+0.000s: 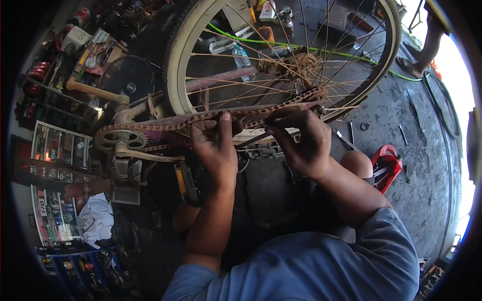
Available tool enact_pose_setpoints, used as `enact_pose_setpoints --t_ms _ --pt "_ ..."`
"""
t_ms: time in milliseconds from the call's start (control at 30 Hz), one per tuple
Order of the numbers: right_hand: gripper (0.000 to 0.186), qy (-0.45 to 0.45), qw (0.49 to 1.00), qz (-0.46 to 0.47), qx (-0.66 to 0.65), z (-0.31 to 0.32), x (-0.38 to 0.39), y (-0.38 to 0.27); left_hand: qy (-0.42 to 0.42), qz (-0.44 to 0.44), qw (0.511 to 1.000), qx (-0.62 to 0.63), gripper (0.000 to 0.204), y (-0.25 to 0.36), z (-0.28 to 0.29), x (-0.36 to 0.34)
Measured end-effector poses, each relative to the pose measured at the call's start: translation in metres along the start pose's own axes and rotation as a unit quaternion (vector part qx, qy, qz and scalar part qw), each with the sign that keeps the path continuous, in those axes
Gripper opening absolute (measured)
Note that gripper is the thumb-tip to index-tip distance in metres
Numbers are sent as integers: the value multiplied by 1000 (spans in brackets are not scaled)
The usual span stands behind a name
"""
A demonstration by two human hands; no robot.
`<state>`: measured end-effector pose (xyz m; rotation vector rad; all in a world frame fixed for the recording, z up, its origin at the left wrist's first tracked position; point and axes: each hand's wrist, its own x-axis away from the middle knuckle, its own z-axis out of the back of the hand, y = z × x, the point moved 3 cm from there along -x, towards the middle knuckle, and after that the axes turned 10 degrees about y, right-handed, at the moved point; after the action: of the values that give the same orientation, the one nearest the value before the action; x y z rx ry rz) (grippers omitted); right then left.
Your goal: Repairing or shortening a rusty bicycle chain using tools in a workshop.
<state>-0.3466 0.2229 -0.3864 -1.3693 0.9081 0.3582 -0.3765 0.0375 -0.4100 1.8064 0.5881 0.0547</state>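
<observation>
A rusty bicycle chain (170,122) runs from the chainring (107,140) on the left to the sprocket at the rear wheel hub (304,67). My left hand (216,145) is closed on the chain's middle stretch, thumb up against the links and fingers curled behind. Just right of it, my right hand (307,143) pinches a thin dark rod-like tool (252,140), whose far end points left toward my left hand. The tool's exact kind cannot be made out. Behind the chain stands the spoked rear wheel, with a pale, worn tyre (176,65).
A pedal (187,181) hangs below the crank arm (150,155). Wrenches (346,140) and a red-edged object (386,168) lie to my right. Beyond the spokes are a plastic bottle (242,61) and a green hose (346,56). A white rag (96,219) lies left, near a glass cabinet (55,200).
</observation>
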Motion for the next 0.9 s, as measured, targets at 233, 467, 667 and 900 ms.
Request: enact_pose_setpoints --t_ms 233,467,667,900 --pt "17 -17 998 45 43 -13 -11 26 47 -303 871 -383 23 27 -6 -6" --pt "17 -5 1000 -21 16 -14 -16 32 -113 -549 626 -542 17 45 -15 -20" --pt "12 -31 999 25 35 -13 -34 33 -224 -518 643 -518 18 62 -22 -35" --pt "13 -18 1000 20 -3 -29 -38 34 -200 -536 640 -513 18 50 -10 -41"
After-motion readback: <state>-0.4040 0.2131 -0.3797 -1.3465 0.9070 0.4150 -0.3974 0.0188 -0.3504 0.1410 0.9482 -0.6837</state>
